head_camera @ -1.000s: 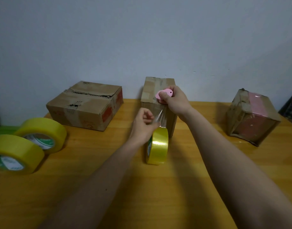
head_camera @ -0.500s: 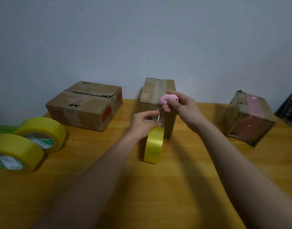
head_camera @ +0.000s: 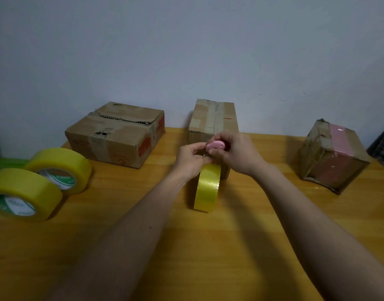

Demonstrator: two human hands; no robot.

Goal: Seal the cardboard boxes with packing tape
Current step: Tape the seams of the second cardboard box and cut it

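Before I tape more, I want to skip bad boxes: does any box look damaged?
Yes. The flat box at the back left has a ragged tear across its top and a dark puncture nearer its front edge. The right box sits tilted, already wrapped in tape.

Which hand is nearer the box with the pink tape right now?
Right. The right hand holds a pink cutter at table centre, with bare table between it and the pink-taped box. The left hand is farther left, beyond the right hand.

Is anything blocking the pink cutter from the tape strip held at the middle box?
Nothing visible. The right hand holds the pink cutter right beside the left hand, above the upright tape roll.
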